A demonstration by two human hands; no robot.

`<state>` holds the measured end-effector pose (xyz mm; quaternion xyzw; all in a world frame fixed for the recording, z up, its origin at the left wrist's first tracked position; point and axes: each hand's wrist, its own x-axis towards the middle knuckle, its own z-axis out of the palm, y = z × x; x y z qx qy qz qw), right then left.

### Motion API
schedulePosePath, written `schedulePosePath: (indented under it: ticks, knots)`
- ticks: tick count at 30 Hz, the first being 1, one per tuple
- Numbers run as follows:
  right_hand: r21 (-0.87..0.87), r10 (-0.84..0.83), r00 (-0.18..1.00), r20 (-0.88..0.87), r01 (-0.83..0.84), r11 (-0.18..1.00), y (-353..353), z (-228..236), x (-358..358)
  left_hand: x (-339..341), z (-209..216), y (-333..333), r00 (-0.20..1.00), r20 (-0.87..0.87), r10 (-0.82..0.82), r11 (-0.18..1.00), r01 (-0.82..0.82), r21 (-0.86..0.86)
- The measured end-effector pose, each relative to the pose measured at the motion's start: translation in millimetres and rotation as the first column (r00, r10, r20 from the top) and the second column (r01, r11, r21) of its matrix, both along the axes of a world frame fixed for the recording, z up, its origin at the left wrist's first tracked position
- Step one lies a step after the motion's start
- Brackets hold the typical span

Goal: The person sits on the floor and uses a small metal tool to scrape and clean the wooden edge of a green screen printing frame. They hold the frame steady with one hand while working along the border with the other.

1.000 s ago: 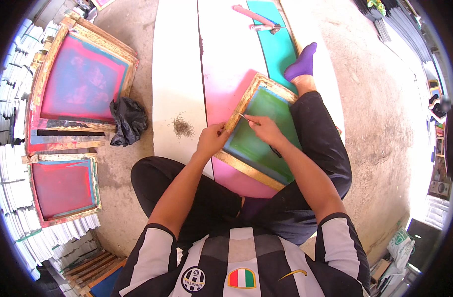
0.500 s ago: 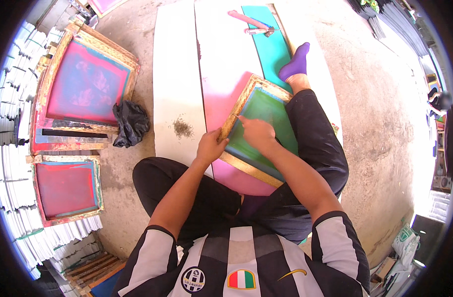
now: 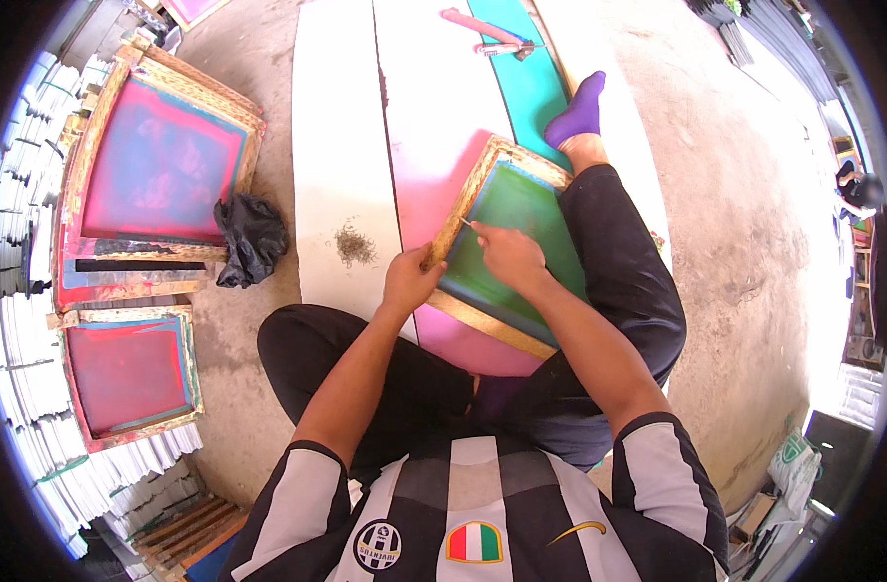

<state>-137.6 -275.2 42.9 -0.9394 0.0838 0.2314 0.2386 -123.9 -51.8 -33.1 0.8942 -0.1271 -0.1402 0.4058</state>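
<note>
A wooden-framed printing screen (image 3: 514, 221) with green mesh lies tilted between my legs, its far corner on the boards. My left hand (image 3: 411, 279) is closed around the frame's left wooden side, thumb on top. My right hand (image 3: 509, 254) hovers over the mesh, its fingers closed on a small thin tool whose tip meets the inner edge of that same side. Most of the tool is hidden in my fingers, so its kind cannot be made out. On the white board left of the screen sits a small heap of thin dark bits (image 3: 354, 246).
A pink-handled tool (image 3: 472, 23) and a metal hand tool (image 3: 506, 48) lie on the turquoise board. Further screens (image 3: 157, 160) (image 3: 128, 373) lean on white stacks at left, beside a black plastic bag (image 3: 249, 238). Another person (image 3: 858, 189) is at the far right edge.
My right hand has shifted slightly right, with the tool tip still at the frame's left side. My left hand keeps its grip; the whole view has moved a little.
</note>
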Motion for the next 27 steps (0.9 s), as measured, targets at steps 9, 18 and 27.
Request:
schedulePosePath:
  ticks: [9,18,27]
  knots:
    - [-0.035,0.021,1.000,-0.003,-0.021,0.999,2.0,9.1,-2.3,3.4,-2.6,0.8,1.000,-0.012,-0.004,1.000,0.004,0.009]
    - [-0.048,0.037,0.996,0.080,-0.034,0.998,3.1,4.0,-2.7,1.8,0.8,0.7,1.000,-0.015,0.012,0.999,-0.013,-0.051]
    - [-0.109,0.092,0.993,0.068,-0.084,0.990,11.4,4.2,4.5,5.0,2.3,1.4,0.998,-0.059,0.002,1.000,-0.001,0.013]
